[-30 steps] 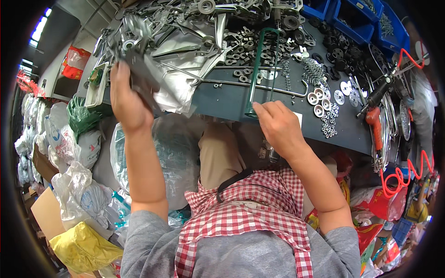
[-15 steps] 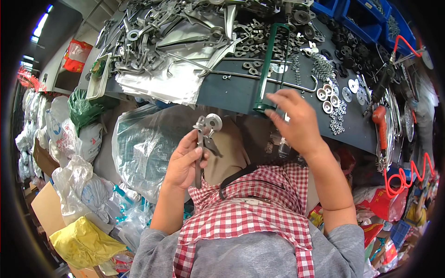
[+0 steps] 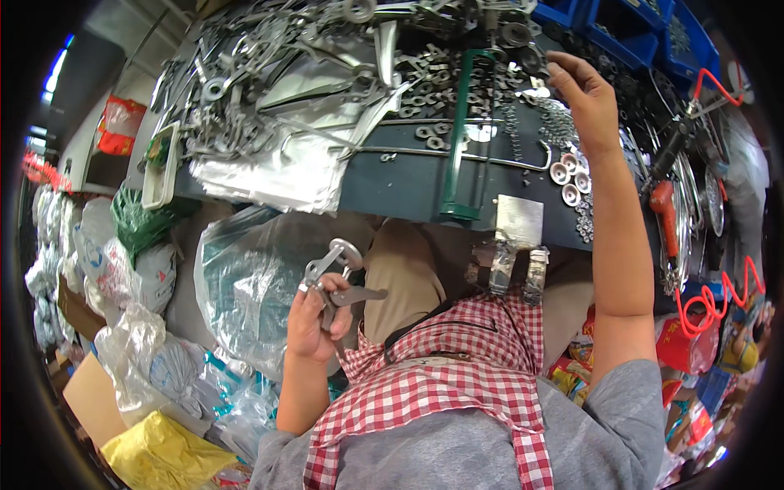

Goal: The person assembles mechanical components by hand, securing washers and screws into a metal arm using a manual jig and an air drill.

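My left hand (image 3: 309, 325) is closed around a grey metal caulking gun handle (image 3: 359, 295), held over my lap, with a round disc at its upper end. Out over the bench, my right hand (image 3: 590, 104) reaches the small parts at the far right. Its thumb and fingers are curled together near a dark round part; whatever lies between the tips is too small to make out. Beside that hand is a heap of coil springs (image 3: 558, 126). A green caulking gun frame (image 3: 457, 147) lies on the bench between both hands, its near end at the edge.
Metal levers (image 3: 245, 98) are heaped at the far left on white sheeting (image 3: 269, 181). Blue bins (image 3: 621, 37) stand at the far right. A metal fixture plate (image 3: 519, 219) juts from the near edge. An orange-handled air tool (image 3: 665, 216) hangs right. Plastic bags (image 3: 245, 286) crowd the left.
My right hand has moved from the near end of the green frame to the far-right parts, uncovering the fixture plate. My left hand has lowered slightly and turned the handle.
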### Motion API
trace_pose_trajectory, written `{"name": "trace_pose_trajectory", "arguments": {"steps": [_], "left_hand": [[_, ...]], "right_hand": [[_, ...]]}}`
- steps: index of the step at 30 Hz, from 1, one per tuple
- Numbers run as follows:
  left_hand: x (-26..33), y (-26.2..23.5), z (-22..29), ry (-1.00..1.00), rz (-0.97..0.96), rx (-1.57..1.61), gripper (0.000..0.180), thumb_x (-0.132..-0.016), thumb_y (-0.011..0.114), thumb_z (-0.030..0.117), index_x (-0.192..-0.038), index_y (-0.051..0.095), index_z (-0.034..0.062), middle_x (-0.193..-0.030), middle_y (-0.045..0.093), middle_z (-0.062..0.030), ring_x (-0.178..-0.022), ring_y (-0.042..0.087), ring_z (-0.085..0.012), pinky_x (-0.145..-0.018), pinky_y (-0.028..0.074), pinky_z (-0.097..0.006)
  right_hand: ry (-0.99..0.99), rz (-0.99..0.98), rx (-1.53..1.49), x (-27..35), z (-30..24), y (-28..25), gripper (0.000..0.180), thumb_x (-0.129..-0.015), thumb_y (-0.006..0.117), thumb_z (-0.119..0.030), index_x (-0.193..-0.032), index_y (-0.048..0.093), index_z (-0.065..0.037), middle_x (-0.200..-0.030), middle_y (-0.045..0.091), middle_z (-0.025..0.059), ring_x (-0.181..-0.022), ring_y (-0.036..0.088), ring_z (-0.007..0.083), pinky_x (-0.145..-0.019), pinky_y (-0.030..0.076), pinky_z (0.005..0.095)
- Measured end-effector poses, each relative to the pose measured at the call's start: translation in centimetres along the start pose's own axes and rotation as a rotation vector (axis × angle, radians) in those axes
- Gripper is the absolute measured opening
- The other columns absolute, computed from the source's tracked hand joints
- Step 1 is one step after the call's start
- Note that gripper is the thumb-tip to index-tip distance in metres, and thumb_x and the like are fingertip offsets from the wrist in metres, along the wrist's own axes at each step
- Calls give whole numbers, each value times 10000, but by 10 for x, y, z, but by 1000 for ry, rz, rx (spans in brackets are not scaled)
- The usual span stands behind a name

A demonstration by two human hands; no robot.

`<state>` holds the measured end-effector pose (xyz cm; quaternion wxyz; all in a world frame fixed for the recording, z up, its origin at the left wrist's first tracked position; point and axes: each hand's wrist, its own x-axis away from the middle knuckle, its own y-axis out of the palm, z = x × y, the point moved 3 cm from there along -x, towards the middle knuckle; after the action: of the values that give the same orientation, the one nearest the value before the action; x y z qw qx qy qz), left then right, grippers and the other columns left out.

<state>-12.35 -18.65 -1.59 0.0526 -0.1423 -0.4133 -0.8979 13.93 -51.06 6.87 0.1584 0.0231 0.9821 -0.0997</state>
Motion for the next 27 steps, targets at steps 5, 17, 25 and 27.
{"name": "trace_pose_trajectory", "arguments": {"steps": [5,17,25,27], "left_hand": [[-8,2,5,-39,-81,151,269,-869,528,243,-942,494,-14,-961,487,-127,-383,371,-86,-322,261,-197],[-30,69,7,269,-222,-217,328,-801,627,184,-888,491,-101,-894,517,-251,-368,405,-110,-290,312,-166],[-39,81,-13,219,-176,-207,334,-795,637,183,-891,478,-94,-898,522,-233,-385,410,-107,-298,327,-164],[-39,84,-15,222,-174,-218,331,-797,635,183,-893,475,-91,-900,523,-228,-386,409,-107,-298,326,-165]], "right_hand": [[130,-16,162,2,32,-74,215,-799,624,-176,-976,643,-55,-825,613,-14,-727,520,56,-662,404,193],[92,-107,627,40,62,-128,215,-726,644,-122,-928,637,-50,-901,618,81,-782,584,193,-704,455,285],[-9,-176,858,36,78,-112,206,-732,631,-153,-898,596,-36,-877,588,116,-806,573,268,-706,452,341],[-72,-61,901,32,74,-119,212,-739,620,-169,-900,581,-36,-880,594,128,-833,576,288,-721,454,360]]}}
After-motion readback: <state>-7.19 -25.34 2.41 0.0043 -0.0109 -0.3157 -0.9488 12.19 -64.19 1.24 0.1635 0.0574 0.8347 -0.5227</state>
